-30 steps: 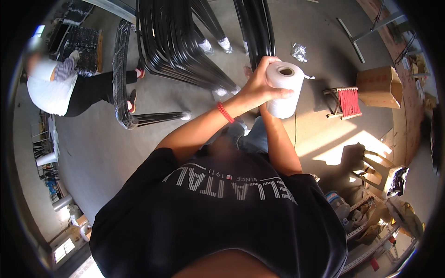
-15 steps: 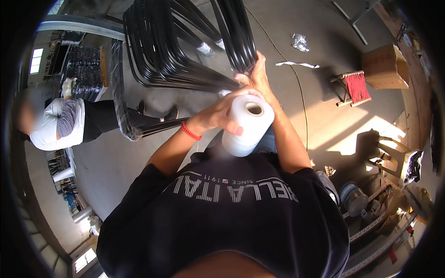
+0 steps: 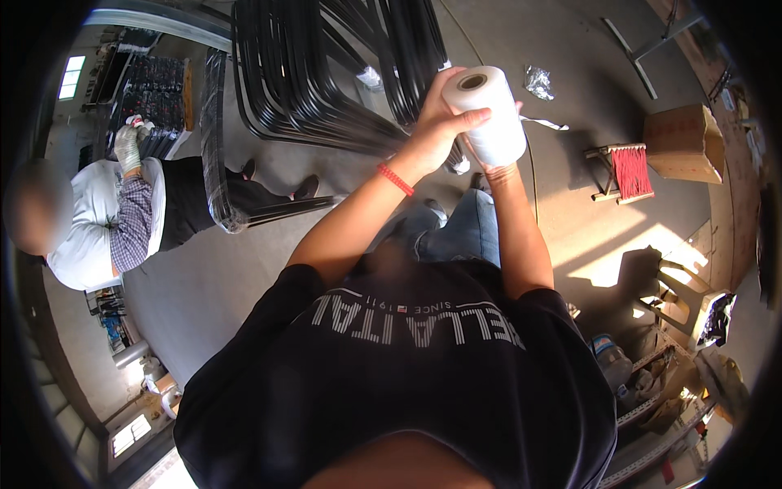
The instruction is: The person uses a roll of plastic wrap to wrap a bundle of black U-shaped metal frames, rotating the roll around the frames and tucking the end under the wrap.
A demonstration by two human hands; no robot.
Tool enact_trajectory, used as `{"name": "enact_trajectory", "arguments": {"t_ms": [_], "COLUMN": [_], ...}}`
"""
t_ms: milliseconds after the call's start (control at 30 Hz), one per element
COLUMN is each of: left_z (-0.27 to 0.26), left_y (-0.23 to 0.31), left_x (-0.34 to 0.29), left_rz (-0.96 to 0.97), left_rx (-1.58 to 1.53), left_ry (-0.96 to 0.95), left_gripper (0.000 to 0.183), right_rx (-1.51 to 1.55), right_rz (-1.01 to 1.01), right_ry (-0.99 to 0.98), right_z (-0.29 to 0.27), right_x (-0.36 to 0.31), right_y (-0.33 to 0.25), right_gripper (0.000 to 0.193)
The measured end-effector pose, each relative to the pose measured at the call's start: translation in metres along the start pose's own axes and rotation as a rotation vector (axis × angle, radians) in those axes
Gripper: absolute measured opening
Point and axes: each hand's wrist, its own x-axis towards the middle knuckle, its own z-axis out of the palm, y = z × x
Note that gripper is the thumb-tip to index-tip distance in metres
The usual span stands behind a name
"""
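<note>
Left hand (image 3: 436, 122) is curled round a white roll (image 3: 501, 122) in the upper middle of the frame; the right hand (image 3: 498, 170) is mostly hidden by it, so I can't tell its grip. Grey floor (image 3: 204, 310) spreads beneath us, sunlit towards the right. Bent black tubes (image 3: 285, 85) crowd the upper middle, and a co-worker (image 3: 91, 212) is at the left. Upper right, I see a cardboard box (image 3: 678, 145), beside it a red-seated stool (image 3: 631, 173), then a crumpled shiny scrap (image 3: 538, 82).
</note>
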Motion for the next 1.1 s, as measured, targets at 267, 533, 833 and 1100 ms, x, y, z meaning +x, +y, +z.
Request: {"name": "enact_trajectory", "arguments": {"t_ms": [267, 533, 833, 1100], "left_z": [0.007, 0.008, 0.012, 0.016], "left_y": [-0.013, -0.006, 0.024, 0.022], "left_x": [0.013, 0.012, 0.015, 0.011], "left_rz": [0.091, 0.015, -0.165, -0.21], "left_rx": [0.212, 0.37, 0.274, 0.129], "left_ry": [0.119, 0.09, -0.121, -0.094], "left_gripper": [0.074, 0.073, 0.051, 0.061], "right_rx": [-0.959, -0.592, -0.416, -0.045], "right_rz": [-0.351, 0.091, 0.02, 0.04], "right_ry": [0.158, -0.287, 0.005, 0.206], "right_z": [0.011, -0.015, -0.001, -0.006], "right_x": [-0.026, 0.011, 0.007, 0.004], "right_y": [-0.113, -0.11, -0.101, -0.09], "right_gripper": [0.077, 0.081, 0.071, 0.064]}}
